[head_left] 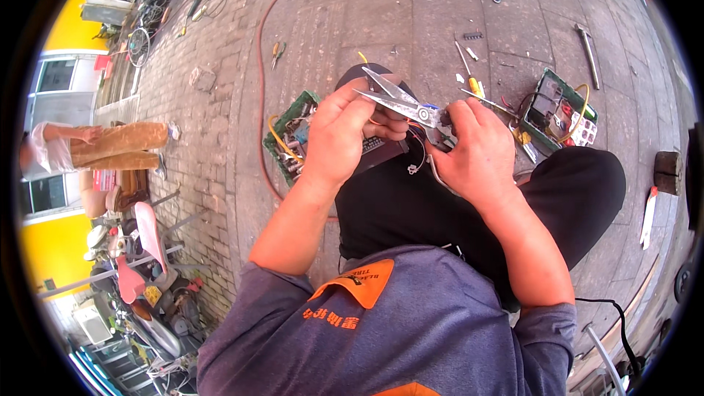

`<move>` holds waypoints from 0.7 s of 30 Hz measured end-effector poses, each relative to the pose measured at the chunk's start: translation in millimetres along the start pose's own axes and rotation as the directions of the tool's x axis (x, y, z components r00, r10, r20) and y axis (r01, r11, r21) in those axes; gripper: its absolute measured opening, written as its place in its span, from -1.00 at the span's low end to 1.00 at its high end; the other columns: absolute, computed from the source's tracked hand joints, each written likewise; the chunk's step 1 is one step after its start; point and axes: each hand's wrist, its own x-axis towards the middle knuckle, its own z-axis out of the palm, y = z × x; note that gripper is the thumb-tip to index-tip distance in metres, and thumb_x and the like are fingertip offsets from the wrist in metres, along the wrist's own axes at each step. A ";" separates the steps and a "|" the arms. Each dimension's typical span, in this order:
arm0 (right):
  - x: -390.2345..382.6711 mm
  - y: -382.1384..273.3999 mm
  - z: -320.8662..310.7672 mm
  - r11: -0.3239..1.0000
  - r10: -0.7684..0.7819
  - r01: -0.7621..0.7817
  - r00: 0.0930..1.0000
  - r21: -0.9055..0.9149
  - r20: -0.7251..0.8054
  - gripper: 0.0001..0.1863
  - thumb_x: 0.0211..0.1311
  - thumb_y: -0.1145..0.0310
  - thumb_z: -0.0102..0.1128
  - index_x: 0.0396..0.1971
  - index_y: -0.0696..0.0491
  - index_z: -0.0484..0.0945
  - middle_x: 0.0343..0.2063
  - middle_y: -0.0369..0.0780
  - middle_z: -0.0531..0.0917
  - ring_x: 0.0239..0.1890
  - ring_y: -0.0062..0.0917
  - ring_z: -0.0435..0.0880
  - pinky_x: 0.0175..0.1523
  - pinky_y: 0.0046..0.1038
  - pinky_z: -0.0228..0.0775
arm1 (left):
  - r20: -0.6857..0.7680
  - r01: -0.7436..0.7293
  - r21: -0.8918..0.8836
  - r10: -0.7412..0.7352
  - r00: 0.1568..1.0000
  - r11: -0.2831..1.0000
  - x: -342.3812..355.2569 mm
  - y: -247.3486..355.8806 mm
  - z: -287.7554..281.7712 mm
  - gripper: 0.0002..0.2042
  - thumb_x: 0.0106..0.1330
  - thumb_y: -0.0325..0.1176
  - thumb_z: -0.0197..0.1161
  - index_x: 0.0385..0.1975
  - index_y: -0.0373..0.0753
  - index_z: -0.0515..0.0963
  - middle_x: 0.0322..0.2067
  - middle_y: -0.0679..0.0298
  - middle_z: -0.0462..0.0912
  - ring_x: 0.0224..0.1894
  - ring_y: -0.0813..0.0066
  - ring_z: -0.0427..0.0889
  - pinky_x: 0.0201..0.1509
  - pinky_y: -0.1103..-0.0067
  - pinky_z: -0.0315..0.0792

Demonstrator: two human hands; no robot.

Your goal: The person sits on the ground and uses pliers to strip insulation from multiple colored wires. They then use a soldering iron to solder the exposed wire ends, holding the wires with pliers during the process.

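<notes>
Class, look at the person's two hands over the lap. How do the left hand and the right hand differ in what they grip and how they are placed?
The right hand grips the handles of the metal scissors; the left hand pinches something small at the blades, too hidden to name. The open blades point toward the left hand, away from the right hand. The left hand sits slightly higher in the picture. Both are bare and raised over the dark trousers.

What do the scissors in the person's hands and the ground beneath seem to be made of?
Scissors: bare metal blades, probably steel, silvery and glinting in the sun; the right hand covers the handles, so their material cannot be told. Ground: grey paving slabs and bricks, likely stone or concrete, matt with visible joints.
</notes>
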 end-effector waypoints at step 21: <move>1.7 -2.9 1.3 0.999 -0.015 0.017 1.000 -0.043 0.026 -0.42 -0.19 0.25 0.68 -0.23 0.11 0.47 -0.32 -0.11 0.56 -0.25 -0.14 0.65 -0.12 -0.18 0.53 | 0.076 -0.227 0.349 0.214 0.974 0.909 -9.6 4.7 12.2 -0.80 0.55 -0.33 0.21 -0.21 -0.37 0.55 -0.51 0.29 0.66 -0.51 0.55 0.68 -0.42 0.56 0.55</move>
